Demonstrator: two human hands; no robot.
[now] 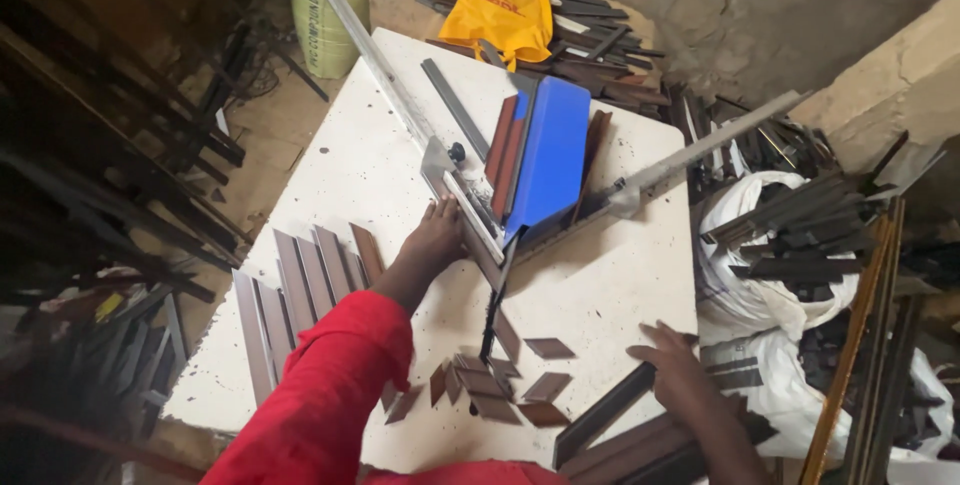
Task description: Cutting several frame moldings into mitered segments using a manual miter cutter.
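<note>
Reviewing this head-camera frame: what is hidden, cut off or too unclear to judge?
- Left hand: its fingertips lie against the blue cutter, so its grip is unclear.
- Right hand: it lies on dark strips, whose ends the bottom edge cuts off.
- Cutter blade: hidden under the blue cover.
- Small cut pieces: too small to tell material.
- Left floor stock: too dark.

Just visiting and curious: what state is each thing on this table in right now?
Left hand: pressing on a brown strip at the cutter.
Right hand: resting on dark strips.
Blue cutter blade: raised.
Cut brown pieces: scattered flat.
Long brown strips: laid side by side.
</note>
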